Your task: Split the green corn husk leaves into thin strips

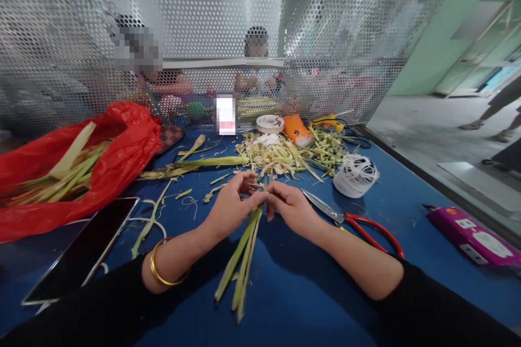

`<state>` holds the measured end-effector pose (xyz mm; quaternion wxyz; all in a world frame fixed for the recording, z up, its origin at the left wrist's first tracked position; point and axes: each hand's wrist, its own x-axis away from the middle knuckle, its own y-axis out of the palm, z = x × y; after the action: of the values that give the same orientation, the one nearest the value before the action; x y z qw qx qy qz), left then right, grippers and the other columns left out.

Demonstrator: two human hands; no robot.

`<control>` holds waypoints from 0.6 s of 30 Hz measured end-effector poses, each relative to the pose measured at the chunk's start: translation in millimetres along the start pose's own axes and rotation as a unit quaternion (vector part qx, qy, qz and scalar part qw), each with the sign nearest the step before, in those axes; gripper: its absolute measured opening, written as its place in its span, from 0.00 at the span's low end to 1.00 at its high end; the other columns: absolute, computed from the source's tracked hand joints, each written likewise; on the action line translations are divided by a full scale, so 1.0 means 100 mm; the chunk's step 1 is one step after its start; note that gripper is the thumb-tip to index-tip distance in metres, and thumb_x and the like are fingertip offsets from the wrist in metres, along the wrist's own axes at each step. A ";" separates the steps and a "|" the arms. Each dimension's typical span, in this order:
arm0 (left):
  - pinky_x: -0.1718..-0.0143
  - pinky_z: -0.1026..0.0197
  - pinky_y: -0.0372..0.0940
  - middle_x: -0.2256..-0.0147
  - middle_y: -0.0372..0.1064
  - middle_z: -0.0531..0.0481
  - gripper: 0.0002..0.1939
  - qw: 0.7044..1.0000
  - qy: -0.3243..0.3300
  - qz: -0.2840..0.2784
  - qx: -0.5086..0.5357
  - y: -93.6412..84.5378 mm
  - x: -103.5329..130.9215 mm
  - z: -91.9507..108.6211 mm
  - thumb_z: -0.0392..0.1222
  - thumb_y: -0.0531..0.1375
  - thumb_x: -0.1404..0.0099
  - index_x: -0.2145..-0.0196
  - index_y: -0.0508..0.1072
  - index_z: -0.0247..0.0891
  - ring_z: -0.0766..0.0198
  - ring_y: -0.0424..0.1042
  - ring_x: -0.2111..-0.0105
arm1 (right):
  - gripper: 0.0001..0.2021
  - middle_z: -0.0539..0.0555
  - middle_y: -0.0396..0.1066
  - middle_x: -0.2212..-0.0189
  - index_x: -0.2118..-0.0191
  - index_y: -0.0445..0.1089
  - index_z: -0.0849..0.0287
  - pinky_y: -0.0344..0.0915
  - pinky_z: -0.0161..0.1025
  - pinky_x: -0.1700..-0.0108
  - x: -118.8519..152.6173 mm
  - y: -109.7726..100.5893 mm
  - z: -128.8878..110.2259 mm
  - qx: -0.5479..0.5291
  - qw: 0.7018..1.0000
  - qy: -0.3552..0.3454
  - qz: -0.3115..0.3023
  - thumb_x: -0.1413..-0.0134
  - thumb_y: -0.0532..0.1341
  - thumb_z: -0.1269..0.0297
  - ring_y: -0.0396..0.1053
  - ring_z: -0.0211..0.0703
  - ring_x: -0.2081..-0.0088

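Near the middle of the blue table, my left hand and my right hand meet at the upper end of a small bundle of green leaf strips. The strips hang down toward the front, their loose ends fanned out. My left thumb and fingers pinch the bundle's top. My right fingers are closed at the same spot, and what lies between their tips is too small to make out. Just right of my right hand are scissors with red handles, lying on the table.
A red bag of leaves and a tablet are on the left. Leaf scraps, a white string roll, tape and a purple box lie around. Behind a perforated screen sit two people.
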<state>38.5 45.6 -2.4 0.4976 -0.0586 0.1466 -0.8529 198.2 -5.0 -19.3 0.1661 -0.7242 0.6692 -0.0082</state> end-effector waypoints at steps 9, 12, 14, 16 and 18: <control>0.81 0.69 0.58 0.78 0.60 0.59 0.10 0.953 -0.187 -0.055 0.230 0.01 0.05 0.12 0.41 0.63 0.45 0.65 0.70 0.36 0.75 0.58 0.84 | 0.08 0.47 0.69 0.77 0.70 0.66 0.56 0.64 0.37 0.63 -0.01 -0.10 -0.09 0.028 0.996 -0.047 0.069 0.40 0.54 0.63 0.68 0.38 0.72; 0.86 0.72 0.42 0.81 0.55 0.61 0.11 0.956 -0.182 -0.035 0.229 -0.05 0.02 0.15 0.43 0.63 0.45 0.65 0.71 0.36 0.77 0.48 0.86 | 0.08 0.50 0.71 0.73 0.66 0.66 0.56 0.63 0.35 0.63 0.04 -0.12 -0.11 0.151 0.982 -0.106 0.038 0.38 0.52 0.64 0.69 0.39 0.69; 0.86 0.70 0.37 0.83 0.51 0.63 0.14 0.959 -0.183 -0.042 0.210 -0.07 0.02 0.17 0.46 0.65 0.47 0.66 0.71 0.35 0.77 0.43 0.86 | 0.09 0.52 0.71 0.70 0.64 0.66 0.56 0.63 0.35 0.63 0.06 -0.10 -0.12 0.237 0.958 -0.162 -0.003 0.36 0.49 0.67 0.68 0.39 0.67; 0.85 0.68 0.36 0.86 0.46 0.64 0.16 0.964 -0.186 -0.038 0.184 -0.08 0.02 0.18 0.49 0.67 0.50 0.67 0.72 0.35 0.77 0.40 0.86 | 0.11 0.55 0.71 0.69 0.64 0.66 0.57 0.63 0.36 0.63 0.08 -0.06 -0.13 0.326 0.918 -0.221 -0.049 0.36 0.47 0.69 0.68 0.41 0.67; 0.85 0.67 0.36 0.88 0.45 0.65 0.17 0.967 -0.195 -0.020 0.161 -0.07 0.02 0.17 0.49 0.67 0.52 0.70 0.72 0.35 0.76 0.39 0.86 | 0.13 0.56 0.71 0.70 0.65 0.66 0.59 0.62 0.38 0.62 0.09 -0.01 -0.15 0.402 0.872 -0.263 -0.090 0.36 0.46 0.72 0.67 0.43 0.66</control>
<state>35.5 43.5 15.8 0.5020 -0.1462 -0.0935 -0.8473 196.5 -17.7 -6.6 0.6113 -0.6277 0.4715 -0.1001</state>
